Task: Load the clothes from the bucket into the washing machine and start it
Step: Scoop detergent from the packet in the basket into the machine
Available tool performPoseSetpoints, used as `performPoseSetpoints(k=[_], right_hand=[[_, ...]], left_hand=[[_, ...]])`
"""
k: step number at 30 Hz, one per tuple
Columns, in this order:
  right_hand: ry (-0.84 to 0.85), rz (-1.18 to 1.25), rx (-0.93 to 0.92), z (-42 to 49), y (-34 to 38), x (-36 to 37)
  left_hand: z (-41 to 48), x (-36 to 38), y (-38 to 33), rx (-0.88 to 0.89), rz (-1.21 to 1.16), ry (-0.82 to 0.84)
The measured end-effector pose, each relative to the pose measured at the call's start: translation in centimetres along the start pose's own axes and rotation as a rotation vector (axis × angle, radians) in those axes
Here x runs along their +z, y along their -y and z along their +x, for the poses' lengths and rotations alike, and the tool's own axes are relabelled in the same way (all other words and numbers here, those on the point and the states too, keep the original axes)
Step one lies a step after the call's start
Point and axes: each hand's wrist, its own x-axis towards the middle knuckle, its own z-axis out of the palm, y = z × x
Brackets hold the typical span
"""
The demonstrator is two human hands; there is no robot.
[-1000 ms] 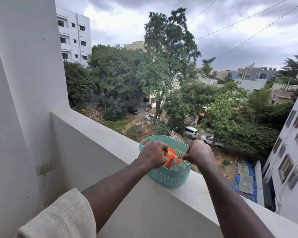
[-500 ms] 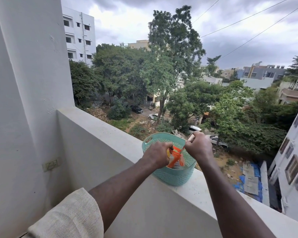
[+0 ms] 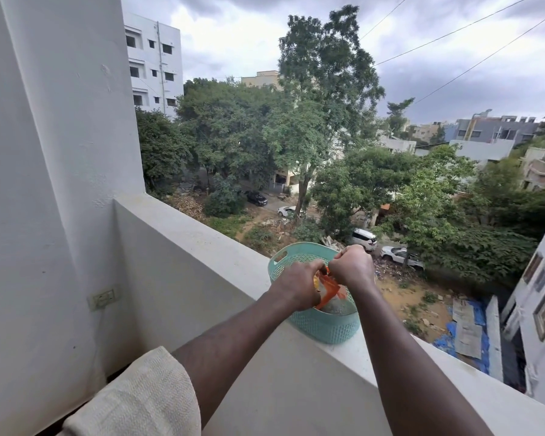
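A small teal perforated basket point(image 3: 323, 327) stands on top of the white balcony parapet point(image 3: 221, 247). Over its opening my left hand point(image 3: 298, 286) and my right hand point(image 3: 353, 267) both pinch an orange plastic packet point(image 3: 328, 292), fists close together at its top edge. The packet hangs partly inside the basket, with something pale beneath it. No washing machine or clothes bucket is in view.
A white wall point(image 3: 44, 184) with a socket plate point(image 3: 103, 298) rises at the left. Beyond the parapet is a drop to a street with trees and parked cars. A beige woven sleeve point(image 3: 139, 401) covers my left upper arm at the bottom.
My right hand, raised and apart half a second ago, has come back down against my left hand at the packet's top. The view has shifted slightly.
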Motion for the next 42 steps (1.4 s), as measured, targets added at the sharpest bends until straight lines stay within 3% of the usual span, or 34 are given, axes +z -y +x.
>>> performPoseSetpoints(k=[18, 22, 27, 42], right_hand=[[-0.018, 0.353, 0.11, 0.7, -0.8, -2.0], [-0.032, 0.308, 0.131, 1.5, -1.9, -1.5], [-0.002, 0.294, 0.17, 2.2, -2.3, -1.6], [0.004, 0.586, 0.31, 3.7, -4.9, -6.5]], left_hand=[[-0.1, -0.2, 1.4, 0.033, 0.124, 0.034], [-0.7, -0.8, 1.8, 0.187, 0.14, -0.142], [-1.0, -0.4, 2.8, 0.319, 0.206, -0.095], [-0.8, 0.2, 2.6, 0.306, 0.369, -0.088]])
